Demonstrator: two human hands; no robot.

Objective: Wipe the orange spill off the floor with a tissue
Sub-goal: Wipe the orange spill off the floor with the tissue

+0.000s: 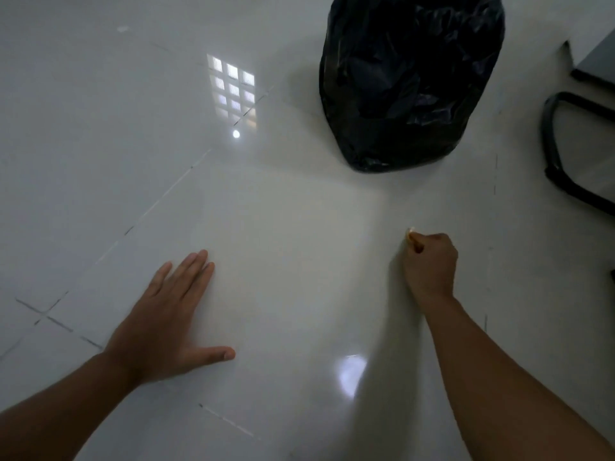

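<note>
My right hand [431, 261] is closed into a fist around a small crumpled tissue [411, 232]. Only an orange-stained tip of the tissue pokes out past the thumb. The fist hovers over the glossy white tiled floor [283, 211], in front of the black bag. My left hand [169, 317] lies flat on the floor at the lower left, palm down with fingers spread, holding nothing. No orange spill shows on the visible floor.
A full black plastic garbage bag [409, 78] stands on the floor at the upper right, beyond my right hand. A black chair base [555, 154] and a grey furniture edge [595, 58] sit at the far right. Window light reflects off the tiles.
</note>
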